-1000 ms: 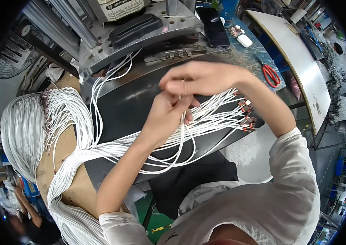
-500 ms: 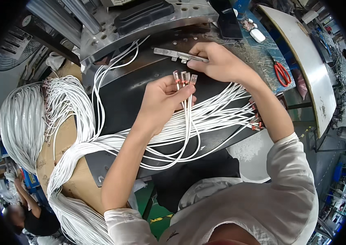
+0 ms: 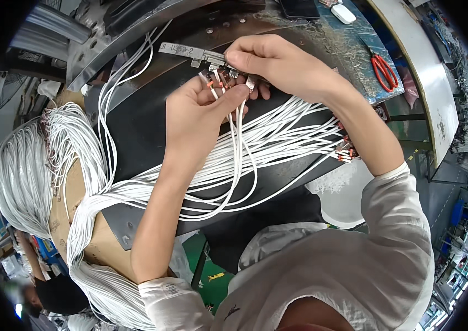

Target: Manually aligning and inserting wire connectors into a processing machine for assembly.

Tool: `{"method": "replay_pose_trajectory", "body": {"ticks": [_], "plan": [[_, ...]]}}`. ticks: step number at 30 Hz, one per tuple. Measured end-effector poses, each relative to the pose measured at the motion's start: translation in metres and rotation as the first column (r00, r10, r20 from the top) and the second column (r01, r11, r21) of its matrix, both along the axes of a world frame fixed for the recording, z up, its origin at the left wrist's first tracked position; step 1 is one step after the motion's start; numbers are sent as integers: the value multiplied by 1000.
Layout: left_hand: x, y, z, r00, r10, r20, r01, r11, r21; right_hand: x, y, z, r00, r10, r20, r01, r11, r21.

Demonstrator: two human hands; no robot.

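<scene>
My left hand [image 3: 201, 110] pinches a few white cables [image 3: 237, 146] just below their metal-and-orange connector ends [image 3: 215, 84]. Above it, my right hand [image 3: 278, 66] grips a flat metal fixture [image 3: 190, 52] by its right end. The fixture's small blocks meet the connector tips, and both hands are close together; exactly how the tips sit in it is hidden by fingers. Under my hands, a thick bundle of white cables [image 3: 278, 146] runs across the black work surface [image 3: 140, 132], their orange-marked ends [image 3: 345, 150] at the right.
A heavy metal press [image 3: 129, 38] stands at the far left. Large cable coils [image 3: 21, 171] lie on cardboard [image 3: 101, 243] to the left. Red-handled scissors [image 3: 384, 73] and a white mouse-shaped object [image 3: 343, 14] rest on the blue surface at right. A co-worker [image 3: 60, 292] is at lower left.
The connectors in my left hand have been brought up against the metal fixture, and my right hand has moved left and closer with it. The whole view has shifted slightly.
</scene>
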State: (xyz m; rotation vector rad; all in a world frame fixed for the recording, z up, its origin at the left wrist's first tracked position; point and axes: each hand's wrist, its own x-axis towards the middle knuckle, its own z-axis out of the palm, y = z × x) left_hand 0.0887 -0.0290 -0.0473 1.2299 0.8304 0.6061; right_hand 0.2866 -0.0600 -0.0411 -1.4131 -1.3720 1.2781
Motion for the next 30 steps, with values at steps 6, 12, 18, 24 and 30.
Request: {"method": "replay_pose_trajectory", "body": {"ticks": [6,12,18,24,30], "plan": [[-6,-1,3,992,-41,-119,40,999,-7,3,-2,4,999,-46,16,45,999,11],[-6,3,5,995,-43,-87,36,996,-82,4,-2,3,998,18,62,-22,998,64],[-10,4,4,998,-6,-59,-1,994,-113,3,-2,4,997,80,8,-80,997,-22],[-16,1,2,997,-51,-64,47,997,-62,15,5,1,997,53,-53,-54,998,-27],[-15,4,-1,994,-106,-5,105,989,-105,11,2,-1,985,147,-86,-140,987,77]]}}
